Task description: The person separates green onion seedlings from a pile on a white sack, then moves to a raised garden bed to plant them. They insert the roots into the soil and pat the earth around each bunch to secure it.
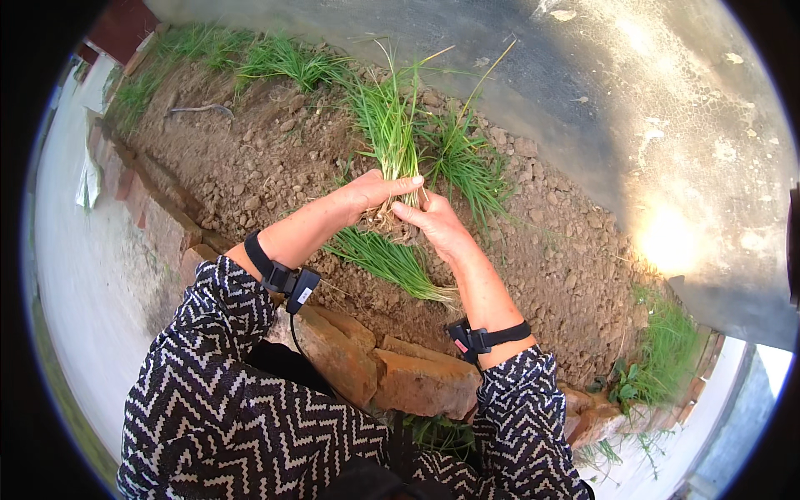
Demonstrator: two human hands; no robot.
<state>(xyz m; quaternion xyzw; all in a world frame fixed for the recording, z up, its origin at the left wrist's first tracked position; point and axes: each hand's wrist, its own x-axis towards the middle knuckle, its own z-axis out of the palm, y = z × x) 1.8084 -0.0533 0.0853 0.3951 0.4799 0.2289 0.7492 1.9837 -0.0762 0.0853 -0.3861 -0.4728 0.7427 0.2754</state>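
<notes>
A clump of grass-like green plants with pale stems and soil-covered roots stands upright between both hands. My left hand grips the stems from the left, its thumb across them. Against the lower right of the same stems and roots, my right hand is closed, thumb and fingers on them. Just below the hands, a bundle of cut or pulled green leaves lies on the soil, pale ends to the right. Behind my right hand, another leafy green clump rests on the bed.
The soil bed is crumbly, with clods. Orange-brown stone blocks edge its near side, and a grey wall borders its far side. More green tufts grow at the upper left. A curved stick-like thing lies on the soil.
</notes>
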